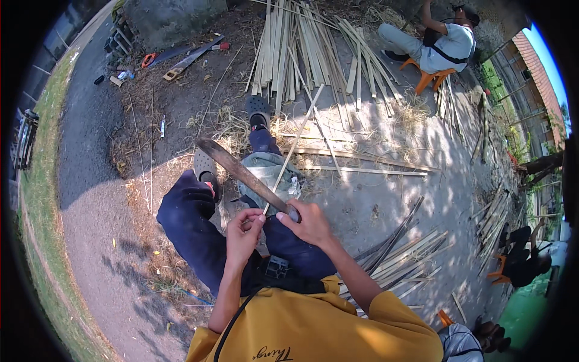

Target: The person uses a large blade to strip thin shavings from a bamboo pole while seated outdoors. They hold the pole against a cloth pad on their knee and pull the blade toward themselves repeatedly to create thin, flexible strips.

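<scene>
The left hand (pixel 243 236) pinches the near end of a pale strip (pixel 300 134) slanting far and right, seemingly steadying it where the curved knife (pixel 232 165), gripped by the right hand (pixel 310 224), crosses it.

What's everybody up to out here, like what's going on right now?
A seated person in a yellow shirt pinches one end of a thin pale strip in the left hand and grips a long curved knife in the right hand, with strip and blade crossing above the lap. More strips lie heaped on the ground ahead, and two saws lie to their left. Toward the upper right, another person sits on an orange stool.
</scene>
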A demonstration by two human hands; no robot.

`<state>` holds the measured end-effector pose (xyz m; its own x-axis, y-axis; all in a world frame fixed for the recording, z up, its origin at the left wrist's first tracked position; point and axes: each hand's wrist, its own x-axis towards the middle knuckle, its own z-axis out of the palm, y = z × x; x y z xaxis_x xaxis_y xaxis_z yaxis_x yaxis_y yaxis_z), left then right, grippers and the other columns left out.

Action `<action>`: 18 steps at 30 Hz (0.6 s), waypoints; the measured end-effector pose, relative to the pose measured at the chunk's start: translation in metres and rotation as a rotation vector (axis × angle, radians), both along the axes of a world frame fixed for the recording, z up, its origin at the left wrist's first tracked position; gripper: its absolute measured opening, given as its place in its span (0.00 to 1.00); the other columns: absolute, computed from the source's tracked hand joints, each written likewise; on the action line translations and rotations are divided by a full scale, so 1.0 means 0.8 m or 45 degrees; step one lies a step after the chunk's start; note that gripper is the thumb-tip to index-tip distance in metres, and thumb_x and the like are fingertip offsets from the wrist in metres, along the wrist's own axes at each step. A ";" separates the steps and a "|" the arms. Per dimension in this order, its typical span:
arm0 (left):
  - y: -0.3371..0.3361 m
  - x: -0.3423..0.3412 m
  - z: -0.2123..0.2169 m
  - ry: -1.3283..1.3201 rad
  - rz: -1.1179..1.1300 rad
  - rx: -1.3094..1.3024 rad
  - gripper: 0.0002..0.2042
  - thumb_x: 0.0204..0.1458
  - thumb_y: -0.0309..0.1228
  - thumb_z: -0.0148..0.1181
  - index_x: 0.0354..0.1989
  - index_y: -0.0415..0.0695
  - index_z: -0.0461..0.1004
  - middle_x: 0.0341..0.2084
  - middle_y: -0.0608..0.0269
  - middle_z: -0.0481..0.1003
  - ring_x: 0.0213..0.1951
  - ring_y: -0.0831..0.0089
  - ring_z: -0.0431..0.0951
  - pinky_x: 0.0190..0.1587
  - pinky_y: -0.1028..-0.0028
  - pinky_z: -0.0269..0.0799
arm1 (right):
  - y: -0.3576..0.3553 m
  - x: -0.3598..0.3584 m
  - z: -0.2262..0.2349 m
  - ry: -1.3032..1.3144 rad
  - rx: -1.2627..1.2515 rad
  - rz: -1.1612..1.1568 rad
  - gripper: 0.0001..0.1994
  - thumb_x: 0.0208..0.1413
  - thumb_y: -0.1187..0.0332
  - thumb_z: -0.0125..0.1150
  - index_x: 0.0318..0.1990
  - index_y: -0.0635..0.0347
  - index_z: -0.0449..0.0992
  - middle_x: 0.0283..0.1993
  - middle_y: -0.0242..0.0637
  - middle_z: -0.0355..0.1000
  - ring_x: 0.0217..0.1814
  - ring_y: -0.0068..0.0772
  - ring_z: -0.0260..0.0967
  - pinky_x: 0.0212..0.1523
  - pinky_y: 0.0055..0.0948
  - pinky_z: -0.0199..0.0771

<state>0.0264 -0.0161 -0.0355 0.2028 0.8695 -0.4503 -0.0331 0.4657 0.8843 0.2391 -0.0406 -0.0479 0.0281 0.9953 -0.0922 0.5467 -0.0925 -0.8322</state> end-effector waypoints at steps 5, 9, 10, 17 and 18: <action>0.002 0.001 -0.001 -0.109 0.047 -0.023 0.08 0.65 0.25 0.66 0.50 0.37 0.79 0.30 0.71 0.78 0.23 0.88 0.69 0.23 0.83 0.61 | 0.008 0.002 -0.001 -0.059 0.009 0.040 0.24 0.60 0.47 0.71 0.47 0.61 0.80 0.22 0.48 0.74 0.25 0.50 0.76 0.29 0.42 0.72; 0.005 0.007 -0.001 -0.076 0.067 -0.085 0.08 0.66 0.26 0.66 0.50 0.37 0.78 0.30 0.70 0.78 0.22 0.88 0.69 0.21 0.83 0.60 | 0.009 0.007 0.004 -0.022 -0.039 0.072 0.25 0.60 0.45 0.69 0.46 0.60 0.81 0.23 0.46 0.76 0.27 0.52 0.78 0.31 0.44 0.74; 0.007 0.008 -0.003 -0.117 0.061 -0.097 0.08 0.66 0.26 0.66 0.50 0.38 0.78 0.30 0.70 0.78 0.22 0.88 0.69 0.20 0.83 0.60 | 0.009 0.008 0.004 -0.035 -0.035 0.076 0.26 0.61 0.42 0.68 0.45 0.59 0.81 0.25 0.45 0.78 0.30 0.55 0.80 0.34 0.46 0.77; 0.021 0.015 -0.003 -0.110 0.042 -0.091 0.07 0.65 0.27 0.67 0.47 0.39 0.78 0.27 0.72 0.77 0.22 0.88 0.69 0.20 0.83 0.58 | 0.011 0.009 0.000 0.010 -0.008 0.101 0.24 0.60 0.45 0.71 0.44 0.61 0.82 0.20 0.48 0.71 0.22 0.47 0.74 0.28 0.41 0.71; 0.022 0.015 -0.004 -0.112 0.039 -0.092 0.07 0.65 0.27 0.67 0.47 0.39 0.78 0.27 0.72 0.77 0.22 0.88 0.69 0.20 0.83 0.58 | 0.012 0.010 -0.001 0.009 -0.037 0.098 0.25 0.60 0.44 0.71 0.44 0.61 0.82 0.20 0.48 0.71 0.22 0.47 0.74 0.28 0.41 0.71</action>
<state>0.0382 0.0012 -0.0391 0.2182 0.8419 -0.4935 -0.1247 0.5256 0.8415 0.2469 -0.0308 -0.0490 -0.0494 0.9914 -0.1210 0.5471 -0.0745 -0.8338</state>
